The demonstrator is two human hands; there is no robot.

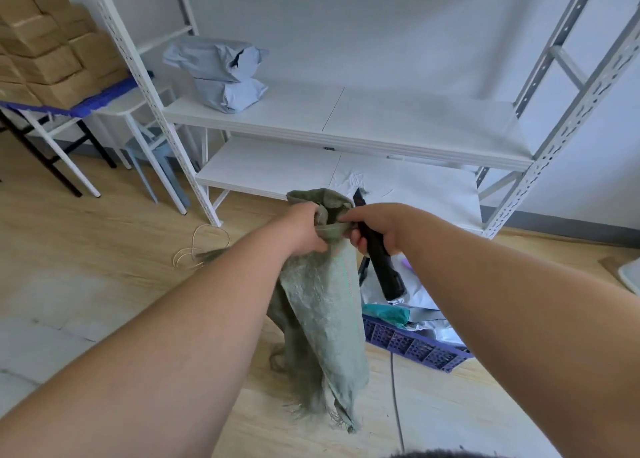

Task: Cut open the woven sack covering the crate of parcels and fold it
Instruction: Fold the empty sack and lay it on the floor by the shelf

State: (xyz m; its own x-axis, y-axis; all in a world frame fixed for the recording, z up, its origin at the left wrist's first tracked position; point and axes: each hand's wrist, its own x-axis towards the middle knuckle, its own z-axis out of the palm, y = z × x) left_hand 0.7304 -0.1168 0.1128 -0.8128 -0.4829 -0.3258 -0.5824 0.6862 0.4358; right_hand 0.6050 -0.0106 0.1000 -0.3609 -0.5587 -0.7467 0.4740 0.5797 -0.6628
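A grey-green woven sack (325,319) hangs in front of me, bunched at the top, its frayed end near the floor. My left hand (304,230) grips the bunched top edge. My right hand (374,229) pinches the same edge and also holds a black utility knife (382,267), handle pointing down, tip sticking up behind the sack. To the lower right a purple plastic crate (412,345) stands on the floor with white and teal parcels (412,305) in it, uncovered.
A white metal shelf rack (346,128) stands straight ahead with two grey parcel bags (221,73) on its shelf. Cardboard boxes (52,42) are stacked on a table at left. Loose string (197,249) lies on the wooden floor. A grey cable (396,402) runs past the crate.
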